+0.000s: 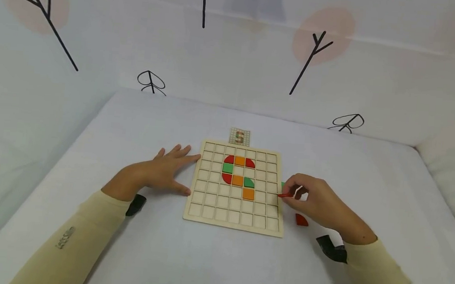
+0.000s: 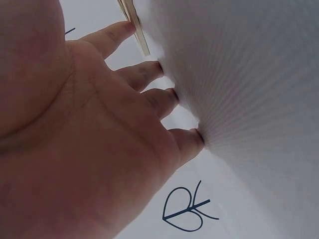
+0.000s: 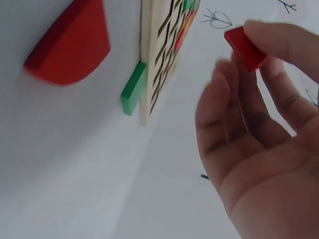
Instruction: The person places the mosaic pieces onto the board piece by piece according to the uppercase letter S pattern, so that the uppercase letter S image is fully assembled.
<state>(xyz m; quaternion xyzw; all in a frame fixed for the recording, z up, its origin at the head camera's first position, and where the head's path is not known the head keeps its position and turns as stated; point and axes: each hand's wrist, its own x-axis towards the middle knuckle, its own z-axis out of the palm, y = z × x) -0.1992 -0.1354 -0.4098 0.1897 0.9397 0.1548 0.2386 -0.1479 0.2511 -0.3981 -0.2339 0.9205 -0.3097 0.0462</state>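
A square wooden grid board (image 1: 216,201) lies in the middle of the table, with several red, orange and green pieces set in its cells. My left hand (image 1: 167,169) is spread flat at the board's left side, its thumb and index finger touching the edge. Between thumb and fingertips my right hand (image 1: 315,200) pinches a red piece (image 3: 246,48), held at the board's right edge. On the table below that hand lies a red quarter-circle piece (image 1: 301,220). A green piece (image 3: 133,89) rests against the board's right side, partly hidden by the right hand in the head view.
A small pattern card (image 1: 239,136) showing a coloured S-like figure lies at the board's far edge. White cloth (image 1: 233,71) with drawn trees and leaves rises behind the table. Dark straps (image 1: 331,249) sit at both wrists.
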